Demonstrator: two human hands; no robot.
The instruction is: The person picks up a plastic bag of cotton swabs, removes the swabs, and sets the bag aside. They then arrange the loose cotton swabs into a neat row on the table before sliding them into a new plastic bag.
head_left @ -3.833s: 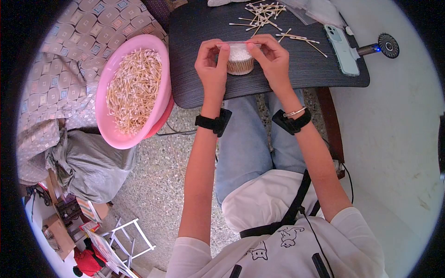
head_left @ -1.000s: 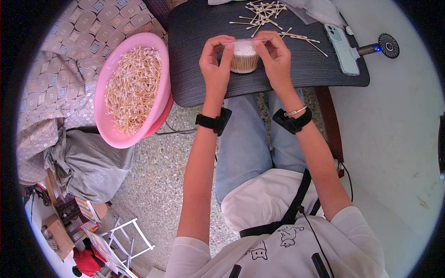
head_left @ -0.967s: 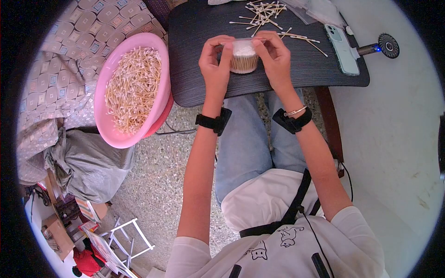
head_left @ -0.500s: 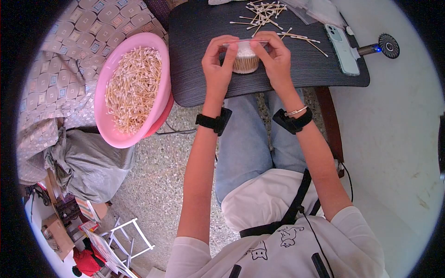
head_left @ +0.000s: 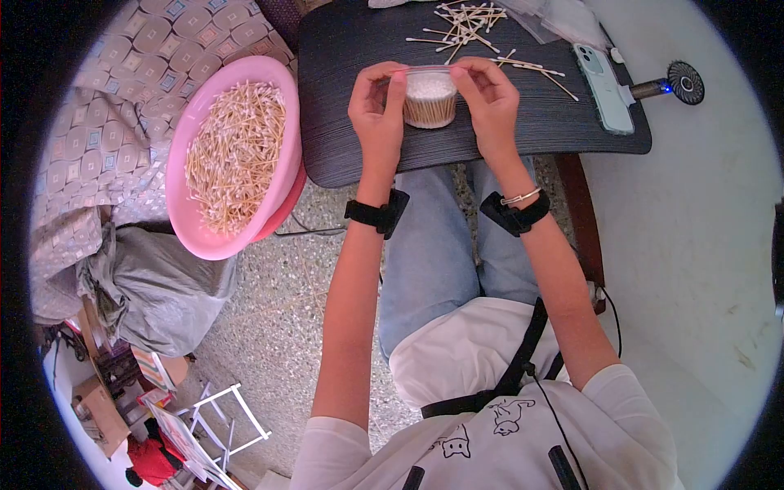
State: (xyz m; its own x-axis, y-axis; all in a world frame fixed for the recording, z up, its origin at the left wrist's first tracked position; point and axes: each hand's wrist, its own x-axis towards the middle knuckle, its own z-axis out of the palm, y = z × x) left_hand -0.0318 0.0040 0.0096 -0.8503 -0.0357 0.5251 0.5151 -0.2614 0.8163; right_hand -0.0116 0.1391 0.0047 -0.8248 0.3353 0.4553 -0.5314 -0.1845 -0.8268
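Note:
A clear plastic bag (head_left: 429,72) holds a round, upright bundle of cotton swabs (head_left: 430,109) on the black table. My left hand (head_left: 380,102) is closed in a pinch on the left end of the bag's top edge, thumb toward me. At the right end, my right hand (head_left: 488,100) pinches the same edge between thumb and fingers. The edge is stretched straight between both hands, above the white swab tips. Part of the fingers is hidden behind the thumbs.
Loose cotton swabs (head_left: 469,26) are scattered on the black table (head_left: 343,106). Clear bags (head_left: 563,18), a phone (head_left: 603,90) and a small fan (head_left: 684,82) sit at the right. A pink basin (head_left: 181,204) full of swabs stands left of the table.
Both hands have moved slightly apart along the bag's top edge, so the thumbs sit farther out and more of the swab bundle shows between them.

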